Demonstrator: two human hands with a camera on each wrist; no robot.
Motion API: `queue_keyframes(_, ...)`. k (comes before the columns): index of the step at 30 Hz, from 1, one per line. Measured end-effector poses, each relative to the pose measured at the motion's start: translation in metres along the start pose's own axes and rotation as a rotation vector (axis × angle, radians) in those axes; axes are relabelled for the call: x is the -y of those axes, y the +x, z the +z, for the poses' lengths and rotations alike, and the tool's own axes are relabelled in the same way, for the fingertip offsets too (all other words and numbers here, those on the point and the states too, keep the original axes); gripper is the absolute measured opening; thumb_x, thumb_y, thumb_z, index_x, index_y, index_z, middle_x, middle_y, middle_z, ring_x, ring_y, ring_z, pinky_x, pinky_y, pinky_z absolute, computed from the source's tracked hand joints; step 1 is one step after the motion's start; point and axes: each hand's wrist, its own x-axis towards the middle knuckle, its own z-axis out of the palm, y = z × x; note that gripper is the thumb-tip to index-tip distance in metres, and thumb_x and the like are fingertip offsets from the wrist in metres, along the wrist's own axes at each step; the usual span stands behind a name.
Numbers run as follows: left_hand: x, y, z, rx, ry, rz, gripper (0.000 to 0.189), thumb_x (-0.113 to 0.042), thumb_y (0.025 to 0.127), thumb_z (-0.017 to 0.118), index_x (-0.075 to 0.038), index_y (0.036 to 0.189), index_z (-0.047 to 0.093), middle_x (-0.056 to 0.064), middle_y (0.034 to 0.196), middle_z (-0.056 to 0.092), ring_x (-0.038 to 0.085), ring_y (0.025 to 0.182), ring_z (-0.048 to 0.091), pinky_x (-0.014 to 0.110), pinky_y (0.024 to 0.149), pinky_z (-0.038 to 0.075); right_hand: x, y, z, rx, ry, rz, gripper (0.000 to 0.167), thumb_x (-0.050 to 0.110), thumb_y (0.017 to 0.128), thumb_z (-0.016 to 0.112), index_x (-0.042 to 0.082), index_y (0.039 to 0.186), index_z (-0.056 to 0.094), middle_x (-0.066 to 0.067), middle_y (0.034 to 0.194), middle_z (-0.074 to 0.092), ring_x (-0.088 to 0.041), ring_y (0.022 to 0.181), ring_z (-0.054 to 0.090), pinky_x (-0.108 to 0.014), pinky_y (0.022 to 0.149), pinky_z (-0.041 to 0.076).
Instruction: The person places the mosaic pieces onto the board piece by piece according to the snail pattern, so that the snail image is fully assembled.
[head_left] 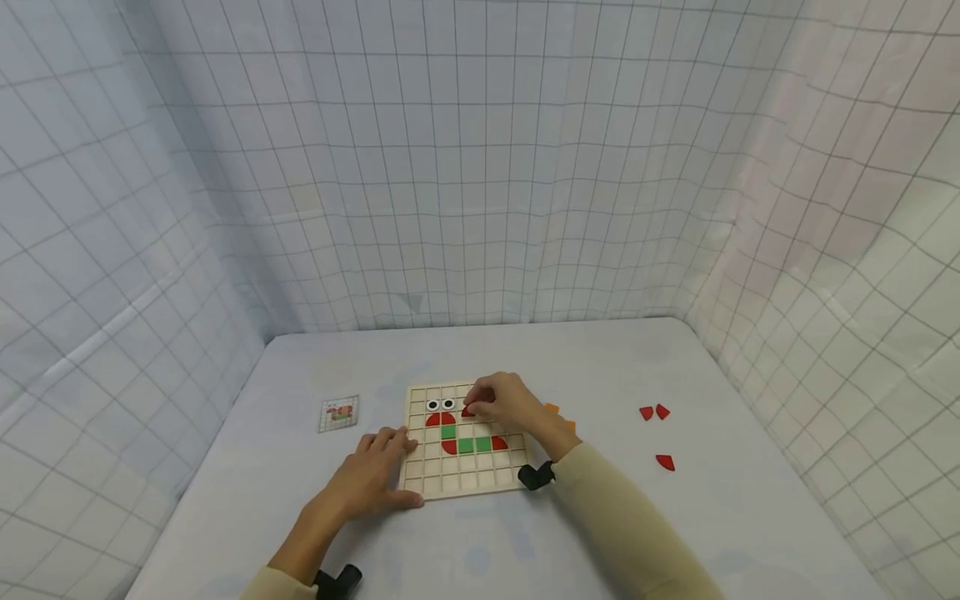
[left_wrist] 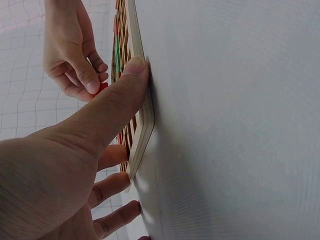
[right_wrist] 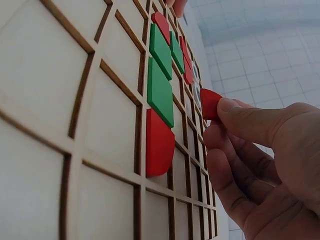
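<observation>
A wooden grid board (head_left: 468,481) lies on the table, with green square tiles (head_left: 475,445), red quarter-round tiles (head_left: 499,443) and two eye tiles (head_left: 448,404) in its cells. Between thumb and fingertips my right hand (head_left: 508,402) pinches another red quarter-round tile (right_wrist: 209,104), just over the upper part of the grid. My left hand (head_left: 367,479) rests at the board's near left corner. Its thumb (left_wrist: 117,102) touches the near edge, while the extended fingers lie along the left side. Part of the grid is hidden under my right hand.
A small picture card (head_left: 339,413) lies left of the board. Two orange tiles (head_left: 552,408) show partly beyond my right wrist. Farther right are loose red tiles (head_left: 665,462). Grid-patterned white sheets (head_left: 480,208) hang behind the table and at both sides.
</observation>
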Motion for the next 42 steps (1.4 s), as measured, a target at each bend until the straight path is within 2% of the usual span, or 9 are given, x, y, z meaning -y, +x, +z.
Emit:
queue_keyframes(14,0.003,0.004,-0.003,-0.006,0.024,0.003,0.099,-0.051,0.082,0.106,-0.007,0.159,0.063,0.023,0.163,0.06,0.053,0.146,0.058,0.077,0.116,0.057,0.0,0.016,0.008,0.036,-0.013,0.023,0.004,0.019,0.109,0.086,0.016,0.106,0.087,0.004,0.1,0.084,-0.006,0.089,0.068,-0.025,0.085,0.059)
queue_keyframes(19,0.004,0.004,-0.002,-0.01,0.031,0.007,0.1,-0.052,0.082,0.106,-0.007,0.16,0.063,0.023,0.163,0.061,0.053,0.146,0.058,0.077,0.116,0.058,0.003,0.016,0.008,0.035,-0.019,0.044,0.007,0.019,0.109,0.085,0.019,0.103,0.088,0.006,0.097,0.082,-0.009,0.089,0.068,-0.027,0.085,0.059)
queue_keyframes(32,0.004,0.003,-0.004,-0.004,0.008,0.011,0.099,-0.052,0.082,0.106,-0.006,0.159,0.063,0.024,0.164,0.06,0.052,0.146,0.058,0.076,0.116,0.058,0.013,0.014,0.009,0.046,-0.093,0.048,0.01,0.018,0.109,0.085,0.02,0.099,0.089,0.003,0.104,0.079,-0.012,0.095,0.064,-0.029,0.086,0.058)
queue_keyframes(36,0.006,0.002,-0.002,0.004,0.005,0.007,0.099,-0.052,0.082,0.106,-0.007,0.159,0.064,0.024,0.165,0.06,0.053,0.147,0.058,0.077,0.116,0.057,0.009,0.015,0.012,0.054,-0.123,0.043,0.012,0.019,0.109,0.086,0.022,0.098,0.09,0.006,0.102,0.083,-0.009,0.094,0.065,-0.028,0.086,0.058)
queue_keyframes(42,0.006,0.004,0.003,0.005,0.0,0.013,0.099,-0.052,0.082,0.106,-0.006,0.159,0.063,0.024,0.163,0.06,0.053,0.147,0.058,0.077,0.115,0.058,0.005,0.01,0.011,0.037,-0.111,0.027,0.01,0.017,0.109,0.085,0.018,0.102,0.091,0.004,0.104,0.086,-0.007,0.097,0.07,-0.031,0.092,0.063)
